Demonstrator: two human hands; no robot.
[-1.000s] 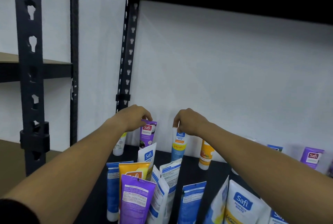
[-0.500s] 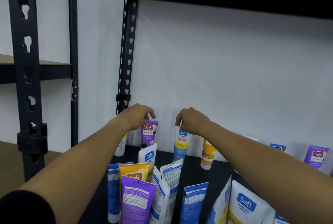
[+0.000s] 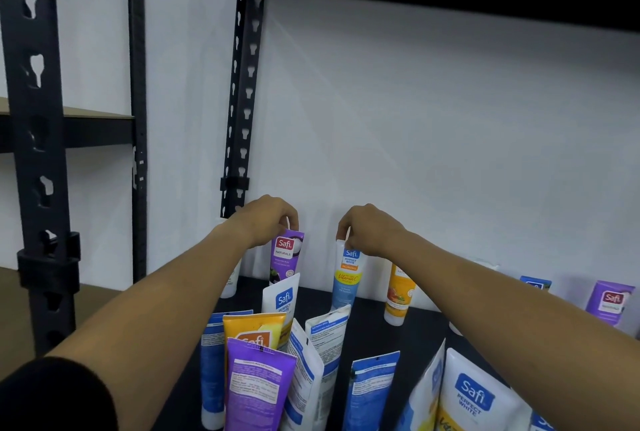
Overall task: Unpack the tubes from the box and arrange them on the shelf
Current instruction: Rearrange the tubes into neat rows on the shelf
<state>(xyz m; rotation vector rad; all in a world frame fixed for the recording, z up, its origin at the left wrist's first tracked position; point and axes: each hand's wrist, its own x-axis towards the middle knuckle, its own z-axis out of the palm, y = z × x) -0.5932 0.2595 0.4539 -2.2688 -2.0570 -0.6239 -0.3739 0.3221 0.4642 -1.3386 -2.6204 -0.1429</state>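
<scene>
At the back of the black shelf (image 3: 419, 326), against the white wall (image 3: 433, 119), both hands reach forward side by side. The left hand (image 3: 266, 219) pinches the crimped top of a purple tube (image 3: 284, 259), fingers curled down over its edge; the tube stands upright on its cap, its lower part hidden behind a white tube (image 3: 282, 300) in front. The right hand (image 3: 369, 229) likewise pinches the top of a blue tube (image 3: 346, 278) marked with a yellow band, which stands upright near the wall, well apart from the purple one.

Just right of the blue tube stands an orange tube (image 3: 398, 295), partly behind the right forearm. Farther right along the wall are a small blue tube (image 3: 535, 283) and another purple one (image 3: 609, 302). Left of the left wrist a white tube (image 3: 230, 283) shows only in part.

Nearer the camera stands a crowded cluster (mostly back labels facing out): a purple front tube (image 3: 258, 392), an orange-yellow tube (image 3: 254, 330), a dark blue tube (image 3: 212, 368), two white tubes with blue print (image 3: 325, 337), a blue tube (image 3: 369, 392) and a large white tube (image 3: 474, 403) at lower right. Black slotted uprights (image 3: 34, 153) frame the left side.
</scene>
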